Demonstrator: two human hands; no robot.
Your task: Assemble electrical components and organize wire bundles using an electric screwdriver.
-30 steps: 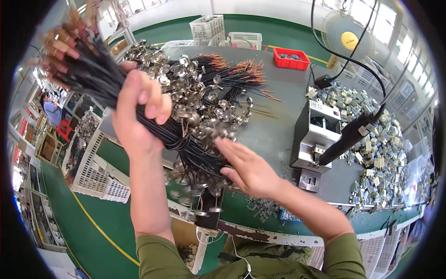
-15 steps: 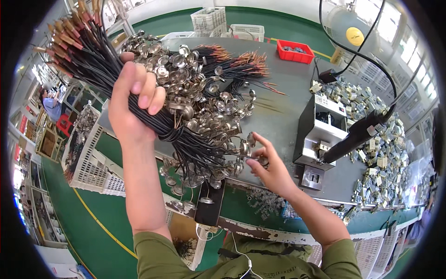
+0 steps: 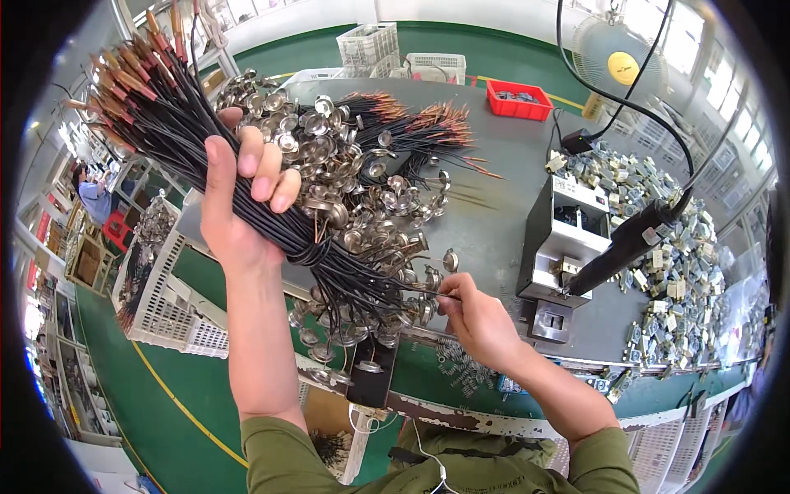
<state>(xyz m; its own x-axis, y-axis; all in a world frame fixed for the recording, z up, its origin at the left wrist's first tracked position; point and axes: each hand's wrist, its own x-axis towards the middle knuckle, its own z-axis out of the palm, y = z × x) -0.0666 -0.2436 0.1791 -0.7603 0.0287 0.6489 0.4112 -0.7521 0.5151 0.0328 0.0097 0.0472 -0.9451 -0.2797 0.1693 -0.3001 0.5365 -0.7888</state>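
My left hand (image 3: 247,193) is wrapped round a thick bundle of black wires (image 3: 284,235), held slanting above the table's left part. Reddish-brown sleeves and coppery tips (image 3: 132,78) fan out at its upper end. Round silvery metal caps (image 3: 420,311) hang from the lower end, and a black tie cinches the bundle below my fist. At that lower end my right hand (image 3: 481,317) pinches a single black wire (image 3: 440,293) between thumb and forefinger. Whatever lies inside its curled fingers is hidden. Behind the bundle, more capped wires (image 3: 403,123) lie heaped on the table.
A black-and-silver bench device (image 3: 568,239) stands right of my right hand, with a dark cylindrical tool (image 3: 625,247) leaning across it. Small metal parts (image 3: 675,280) are piled beyond. A red bin (image 3: 518,100) sits at the far edge. A white crate (image 3: 185,305) stands left of the table.
My right hand, fingers spread beside the caps before, has dropped slightly and closed on one wire. The left hand keeps its hold on the bundle, its grip slightly shifted.
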